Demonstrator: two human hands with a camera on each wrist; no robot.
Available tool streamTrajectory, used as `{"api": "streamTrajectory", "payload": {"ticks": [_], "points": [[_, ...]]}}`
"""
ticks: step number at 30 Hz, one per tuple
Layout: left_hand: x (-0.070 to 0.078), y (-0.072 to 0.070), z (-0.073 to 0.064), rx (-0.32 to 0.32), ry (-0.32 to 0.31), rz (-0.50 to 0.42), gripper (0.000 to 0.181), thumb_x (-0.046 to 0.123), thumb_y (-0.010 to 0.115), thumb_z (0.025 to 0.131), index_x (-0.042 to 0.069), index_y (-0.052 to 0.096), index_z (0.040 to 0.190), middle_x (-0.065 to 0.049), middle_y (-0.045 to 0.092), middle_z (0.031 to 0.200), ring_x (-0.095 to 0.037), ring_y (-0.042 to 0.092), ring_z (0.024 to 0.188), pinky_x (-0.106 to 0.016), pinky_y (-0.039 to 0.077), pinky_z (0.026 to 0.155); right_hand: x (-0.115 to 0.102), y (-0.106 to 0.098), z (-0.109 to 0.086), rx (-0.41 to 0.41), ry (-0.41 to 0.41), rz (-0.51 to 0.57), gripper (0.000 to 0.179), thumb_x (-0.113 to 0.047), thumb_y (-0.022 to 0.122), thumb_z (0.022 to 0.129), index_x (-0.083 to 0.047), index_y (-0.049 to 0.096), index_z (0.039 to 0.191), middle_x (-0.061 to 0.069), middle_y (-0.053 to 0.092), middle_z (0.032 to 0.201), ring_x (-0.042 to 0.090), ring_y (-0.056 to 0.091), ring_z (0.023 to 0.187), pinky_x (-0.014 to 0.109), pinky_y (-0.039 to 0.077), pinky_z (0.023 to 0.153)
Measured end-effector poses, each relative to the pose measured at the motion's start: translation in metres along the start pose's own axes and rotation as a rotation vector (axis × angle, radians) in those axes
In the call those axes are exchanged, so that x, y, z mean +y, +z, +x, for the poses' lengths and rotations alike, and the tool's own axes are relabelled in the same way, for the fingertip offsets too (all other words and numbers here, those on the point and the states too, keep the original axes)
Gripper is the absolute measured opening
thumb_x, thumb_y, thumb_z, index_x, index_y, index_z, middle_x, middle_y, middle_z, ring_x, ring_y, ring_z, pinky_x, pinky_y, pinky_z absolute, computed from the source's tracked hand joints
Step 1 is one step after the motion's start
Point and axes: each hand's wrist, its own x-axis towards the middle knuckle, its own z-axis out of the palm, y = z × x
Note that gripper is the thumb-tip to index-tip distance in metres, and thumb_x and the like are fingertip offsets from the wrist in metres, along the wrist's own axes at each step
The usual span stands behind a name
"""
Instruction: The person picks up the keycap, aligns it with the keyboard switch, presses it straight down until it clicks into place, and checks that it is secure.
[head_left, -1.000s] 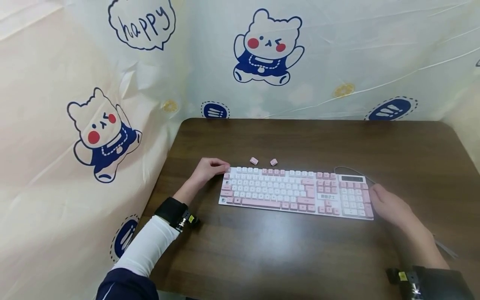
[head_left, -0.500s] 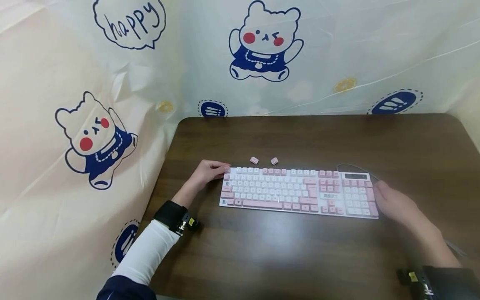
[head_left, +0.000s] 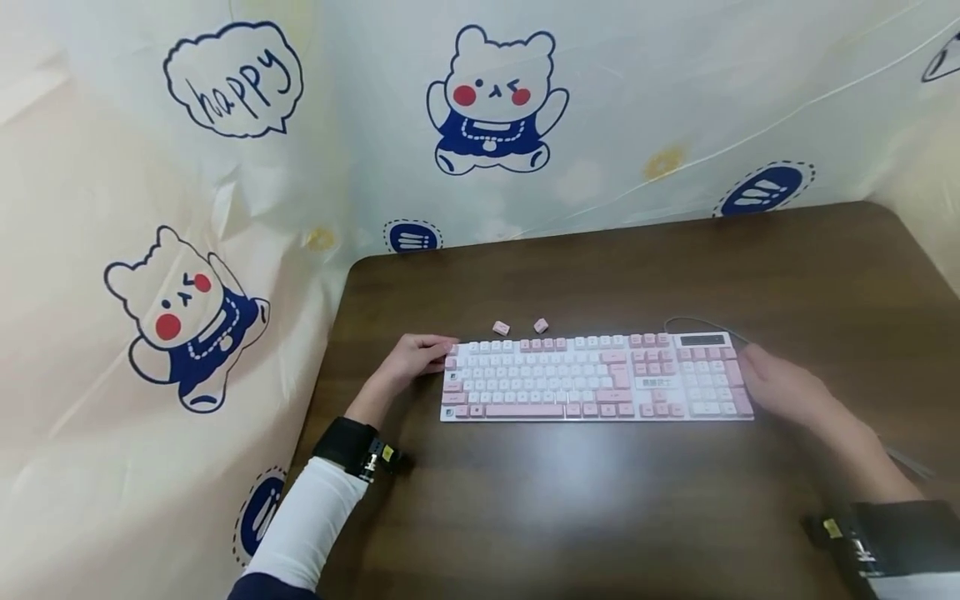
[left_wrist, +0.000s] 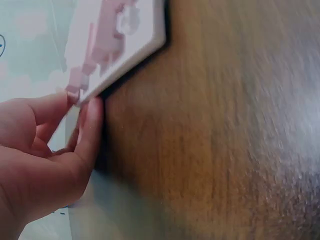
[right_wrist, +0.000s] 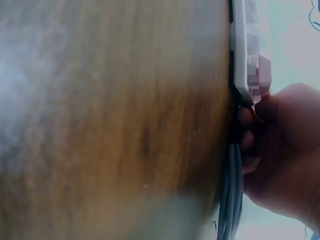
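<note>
A pink and white keyboard (head_left: 545, 411) lies across the table between my two hands. My left hand (head_left: 411, 357) pinches its far left corner, thumb and fingers meeting at the edge in the left wrist view. At the other end, my right hand (head_left: 787, 387) grips the keyboard's right side, fingers curled at the corner in the right wrist view. Two loose pink keycaps, a left keycap (head_left: 501, 328) and a right keycap (head_left: 541, 326), lie just beyond the keyboard's back edge.
The brown wooden table (head_left: 570, 500) backs onto a printed curtain (head_left: 600, 108). From the keyboard's back right runs a thin cable (head_left: 701, 320). A grey cable bundle (right_wrist: 231, 195) lies beside my right hand.
The head view has shifted and tilted a little. Both hands keep their hold, and the keyboard stays about the same relative to the loose keycaps.
</note>
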Motion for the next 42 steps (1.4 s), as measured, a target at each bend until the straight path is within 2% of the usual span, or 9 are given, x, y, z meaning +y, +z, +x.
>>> {"api": "streamTrajectory", "payload": {"ticks": [4,9,16,20,23,26,32,35,42], "points": [[-0.004,-0.007,0.007,0.038,-0.005,-0.043,0.033,0.022,0.054,0.11,0.0,0.068,0.13,-0.015,0.068,0.117,-0.016,0.068,0.092,-0.027,0.061,0.081,-0.002,0.001,0.002,-0.003,-0.002,0.054,0.044,-0.033,0.029,0.113,0.005,0.047,0.124,0.024,0.061,0.107,0.037,0.061,0.092,0.046,0.049,0.072],[-0.008,-0.016,0.017,0.076,0.112,0.018,0.032,0.022,0.053,0.111,-0.003,0.065,0.127,-0.015,0.067,0.103,-0.015,0.07,0.079,-0.028,0.062,0.074,-0.003,0.002,0.002,0.004,-0.012,0.083,0.043,-0.033,0.03,0.113,0.004,0.048,0.123,0.022,0.061,0.104,0.035,0.06,0.091,0.045,0.048,0.072],[0.027,-0.003,0.02,0.08,0.43,0.459,0.025,0.022,0.065,0.105,0.007,0.074,0.122,-0.009,0.071,0.112,-0.023,0.066,0.096,-0.039,0.058,0.09,0.0,0.005,-0.006,0.026,-0.007,0.076,0.038,-0.029,0.03,0.113,0.004,0.048,0.119,0.019,0.059,0.098,0.033,0.059,0.087,0.042,0.045,0.07],[0.058,0.01,0.025,-0.036,0.593,0.697,0.022,0.016,0.07,0.101,0.007,0.075,0.121,-0.007,0.071,0.112,-0.023,0.064,0.102,-0.044,0.056,0.094,0.0,0.004,-0.008,0.032,-0.007,0.085,0.037,-0.029,0.03,0.113,0.003,0.048,0.118,0.017,0.058,0.096,0.033,0.059,0.086,0.042,0.045,0.069],[0.071,0.02,0.032,-0.131,0.638,0.804,0.024,0.016,0.071,0.1,0.008,0.075,0.122,-0.006,0.07,0.112,-0.022,0.063,0.101,-0.042,0.056,0.093,-0.001,0.004,-0.008,0.032,-0.003,0.075,0.039,-0.029,0.03,0.113,0.004,0.048,0.119,0.017,0.059,0.097,0.032,0.059,0.086,0.041,0.046,0.069],[0.076,0.03,0.039,-0.18,0.617,0.862,0.026,0.018,0.071,0.101,0.008,0.074,0.124,-0.007,0.07,0.116,-0.023,0.062,0.103,-0.04,0.055,0.095,-0.002,0.005,-0.006,0.026,-0.004,0.074,0.039,-0.03,0.031,0.113,0.005,0.049,0.121,0.018,0.06,0.097,0.032,0.06,0.087,0.041,0.046,0.069],[0.079,0.046,0.049,-0.152,0.379,0.763,0.029,0.027,0.069,0.102,0.006,0.071,0.122,-0.008,0.072,0.109,-0.023,0.064,0.092,-0.036,0.057,0.088,-0.002,0.009,-0.006,0.014,0.004,0.069,0.042,-0.032,0.032,0.113,0.005,0.048,0.123,0.021,0.06,0.103,0.035,0.061,0.091,0.044,0.049,0.072],[0.082,0.051,0.05,-0.135,0.304,0.74,0.027,0.029,0.072,0.1,0.006,0.072,0.115,-0.009,0.072,0.101,-0.024,0.064,0.086,-0.034,0.056,0.08,-0.002,0.01,-0.006,0.019,0.01,0.058,0.042,-0.033,0.031,0.113,0.005,0.048,0.124,0.023,0.061,0.106,0.037,0.061,0.093,0.047,0.05,0.074],[0.084,0.057,0.049,-0.081,0.238,0.737,0.018,0.026,0.078,0.095,0.009,0.074,0.097,-0.006,0.071,0.089,-0.024,0.063,0.083,-0.033,0.052,0.076,-0.001,0.009,-0.005,0.017,0.04,0.035,0.059,-0.04,0.026,0.113,0.011,0.041,0.139,0.039,0.055,0.13,0.056,0.056,0.119,0.066,0.049,0.094]]}}
